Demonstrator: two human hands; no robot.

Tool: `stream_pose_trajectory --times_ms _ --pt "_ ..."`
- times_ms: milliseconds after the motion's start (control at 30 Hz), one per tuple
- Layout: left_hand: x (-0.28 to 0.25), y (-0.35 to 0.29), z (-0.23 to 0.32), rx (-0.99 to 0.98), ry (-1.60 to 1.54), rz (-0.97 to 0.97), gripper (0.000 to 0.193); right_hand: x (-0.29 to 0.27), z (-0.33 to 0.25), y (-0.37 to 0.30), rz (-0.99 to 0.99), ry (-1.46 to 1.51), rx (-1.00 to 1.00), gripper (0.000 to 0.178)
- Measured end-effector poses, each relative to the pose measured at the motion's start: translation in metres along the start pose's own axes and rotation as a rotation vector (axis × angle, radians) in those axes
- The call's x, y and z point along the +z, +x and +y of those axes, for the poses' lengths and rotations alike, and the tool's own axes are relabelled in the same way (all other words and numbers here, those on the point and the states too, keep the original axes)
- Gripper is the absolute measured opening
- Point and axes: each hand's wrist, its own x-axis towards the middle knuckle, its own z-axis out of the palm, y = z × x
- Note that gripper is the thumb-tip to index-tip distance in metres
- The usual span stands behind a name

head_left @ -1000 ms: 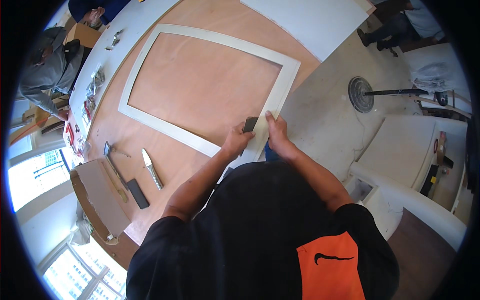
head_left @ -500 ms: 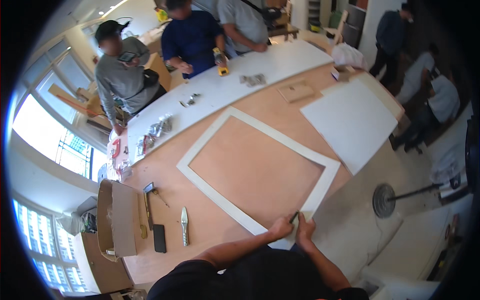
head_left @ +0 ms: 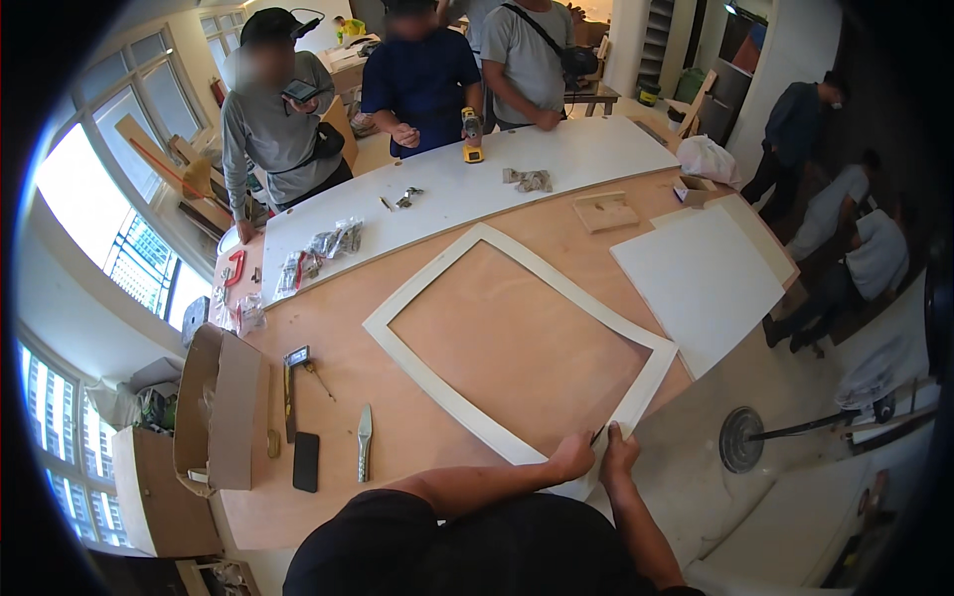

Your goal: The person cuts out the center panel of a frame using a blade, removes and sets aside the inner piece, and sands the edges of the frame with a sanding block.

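Observation:
A white rectangular frame (head_left: 437, 409) lies askew on the wooden table, its nearest corner reaching my body. My left hand (head_left: 573, 457) is closed at that corner, around a slim dark tool (head_left: 597, 434) whose tip shows between my hands; its exact kind is too small to make out. Right beside it, my right hand (head_left: 620, 455) pinches the frame's right-hand strip, thumb on top and fingers hidden below. To the left on the table lie a putty knife (head_left: 365, 445), a black phone (head_left: 306, 462), a hammer (head_left: 291, 392) and a thin screwdriver (head_left: 320, 379).
A cardboard box (head_left: 234, 412) stands at the left edge. White panels (head_left: 447, 204) (head_left: 701, 283) lie at the far side and right. Bagged hardware (head_left: 333, 240) and a wooden block (head_left: 604, 212) sit beyond the frame. Across the table, a person holds a yellow drill (head_left: 472, 134). A floor stand (head_left: 740, 439) is at right.
The view has tilted up, so the far side appears lower. Both hands stay at the frame's near corner, the right one shifted slightly; less of the dark tool shows.

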Motion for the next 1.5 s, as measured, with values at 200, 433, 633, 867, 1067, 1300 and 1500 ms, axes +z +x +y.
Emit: stream_pose_trajectory --times_ms 200,433,633,867,1067,1300,1500 --pt "-0.012 0.024 0.022 -0.148 -0.077 -0.003 0.032 0.011 0.002 -0.014 0.040 0.072 -0.050 0.028" --pt "-0.011 -0.016 0.007 0.035 0.084 -0.019 0.033 0.010 -0.003 -0.019 0.036 0.059 -0.083 0.029" --pt "-0.012 0.014 0.024 -0.140 0.012 0.009 0.032 0.014 0.003 -0.019 0.029 0.151 0.026 0.028" --pt "-0.012 -0.023 0.011 -0.159 0.062 -0.033 0.033 0.012 0.014 -0.013 0.056 0.107 -0.009 0.025" --pt "-0.035 -0.038 0.023 -0.137 -0.026 -0.135 0.036 -0.001 0.010 -0.041 -0.048 0.289 0.122 0.024" --pt "-0.004 -0.010 0.017 -0.086 0.040 0.000 0.036 0.002 0.016 -0.044 -0.062 0.070 0.031 0.031" --pt "0.001 0.004 0.037 -0.067 0.045 0.097 0.030 -0.001 0.023 -0.026 -0.067 0.294 0.049 0.031"
